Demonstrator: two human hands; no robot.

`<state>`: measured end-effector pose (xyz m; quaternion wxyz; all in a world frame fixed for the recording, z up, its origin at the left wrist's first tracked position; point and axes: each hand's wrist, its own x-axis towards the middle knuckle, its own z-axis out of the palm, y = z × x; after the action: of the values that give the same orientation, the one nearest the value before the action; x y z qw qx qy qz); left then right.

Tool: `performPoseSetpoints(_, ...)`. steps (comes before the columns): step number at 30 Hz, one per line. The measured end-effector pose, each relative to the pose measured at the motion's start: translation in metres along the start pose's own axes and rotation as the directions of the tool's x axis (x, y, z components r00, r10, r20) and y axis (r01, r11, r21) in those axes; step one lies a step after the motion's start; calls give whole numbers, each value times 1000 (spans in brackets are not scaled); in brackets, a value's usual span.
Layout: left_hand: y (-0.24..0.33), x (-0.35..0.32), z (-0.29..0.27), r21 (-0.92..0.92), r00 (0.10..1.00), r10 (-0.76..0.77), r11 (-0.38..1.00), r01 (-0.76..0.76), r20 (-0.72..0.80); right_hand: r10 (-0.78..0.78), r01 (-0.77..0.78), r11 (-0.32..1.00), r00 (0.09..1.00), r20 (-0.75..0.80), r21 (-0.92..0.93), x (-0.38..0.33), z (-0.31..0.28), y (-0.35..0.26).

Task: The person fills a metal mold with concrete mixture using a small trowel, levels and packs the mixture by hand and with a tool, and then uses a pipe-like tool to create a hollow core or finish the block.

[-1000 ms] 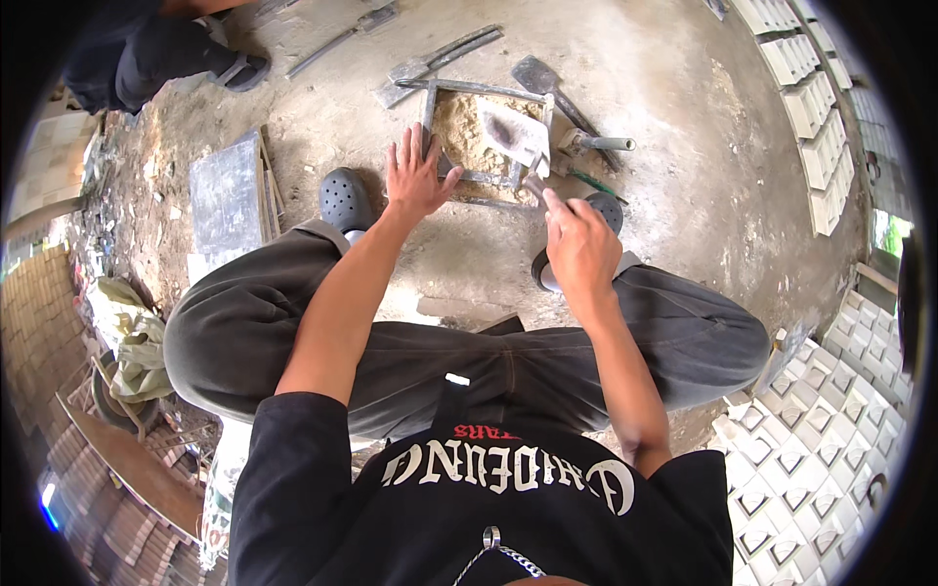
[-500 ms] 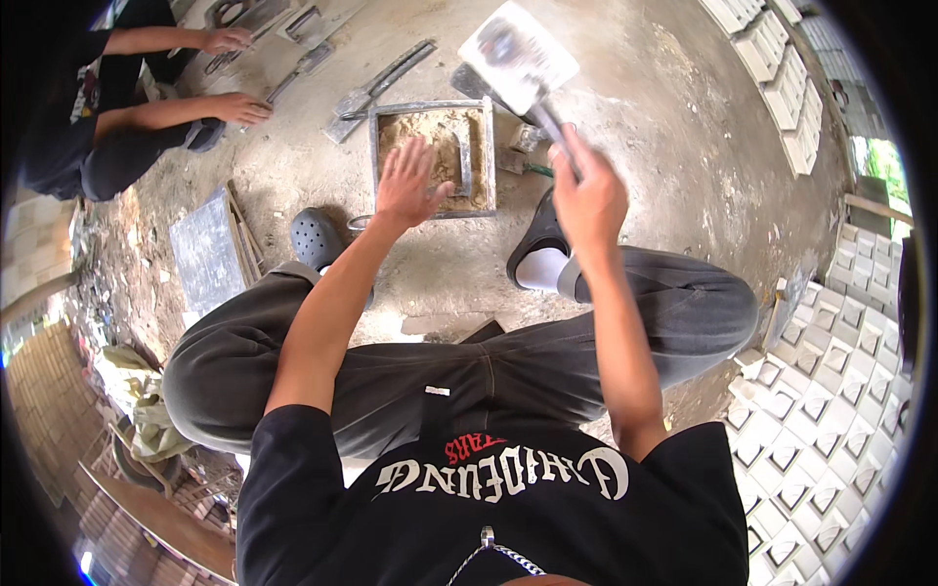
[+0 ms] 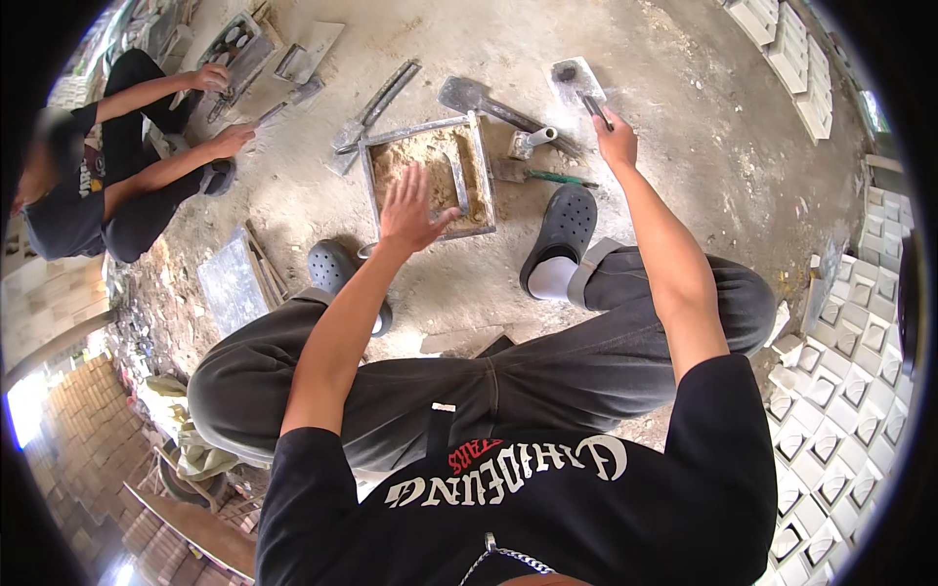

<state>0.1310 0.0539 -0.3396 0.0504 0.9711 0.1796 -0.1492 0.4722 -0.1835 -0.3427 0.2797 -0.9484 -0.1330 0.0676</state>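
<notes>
Right hand grips flat trowel by its handle; left hand, fingers spread, hovers over sand-filled mould (levelling stage, likely; pressing down comes next).

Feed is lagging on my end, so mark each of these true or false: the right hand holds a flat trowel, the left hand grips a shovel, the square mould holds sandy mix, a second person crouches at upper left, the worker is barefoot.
1. The right hand holds a flat trowel by its handle. True.
2. The left hand grips a shovel. False: it is open and empty, fingers spread over the square mould.
3. The mould holds sandy mix. True.
4. A second person crouches at upper left. True.
5. The worker is barefoot. False: dark clogs are on both feet.
</notes>
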Motion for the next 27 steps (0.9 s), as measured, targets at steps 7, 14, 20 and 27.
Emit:
performPoseSetpoints(7,33,4,3,-106,969,227,966,-237,-99,177,-177,984,979,97,-12,-14,35,72)
performPoseSetpoints(14,13,-8,0,-73,997,19,997,-13,81,299,-280,951,939,167,-132,-15,51,56)
performPoseSetpoints(20,26,21,-3,-67,988,-44,997,35,-150,126,-99,971,986,-112,219,-1,60,58)
performPoseSetpoints(27,30,50,-15,-2,921,365,930,-369,-135,71,43,713,989,-133,700,-40,33,-65)
